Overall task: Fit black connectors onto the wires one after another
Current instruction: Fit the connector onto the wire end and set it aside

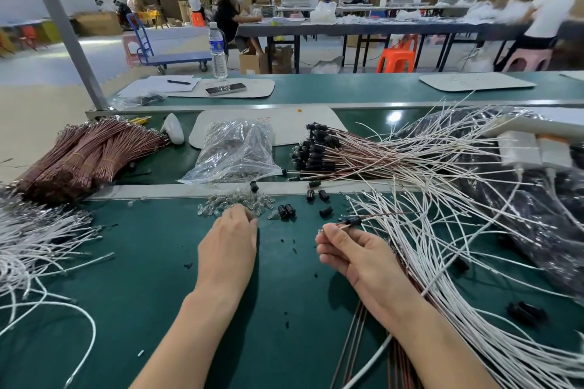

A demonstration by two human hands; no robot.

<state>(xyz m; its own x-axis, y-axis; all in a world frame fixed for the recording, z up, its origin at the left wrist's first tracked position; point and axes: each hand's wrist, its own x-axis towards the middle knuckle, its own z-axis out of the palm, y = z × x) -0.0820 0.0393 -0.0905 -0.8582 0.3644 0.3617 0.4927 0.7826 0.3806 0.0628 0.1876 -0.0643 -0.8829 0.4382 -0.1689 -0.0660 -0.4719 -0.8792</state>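
My right hand [350, 253] pinches a thin wire pair with a black connector [354, 220] threaded on it just beyond my fingertips. My left hand [229, 240] lies palm down on the green mat, its fingertips touching a small heap of clear bulbs [235, 203]; whether they pinch one is hidden. Loose black connectors [286, 211] lie between the hands, with more further back [317, 195]. A pile of finished wires with black connectors [313, 148] lies behind. White wires [442, 262] fan out on the right.
Bundles of brown wires [91, 158] sit at the back left, with white wires [34, 240] on the left edge. A clear plastic bag [234, 151] stands behind the bulbs. A black bag [537, 199] fills the right side. A water bottle [218, 50] and a phone [225, 88] sit on the far bench.
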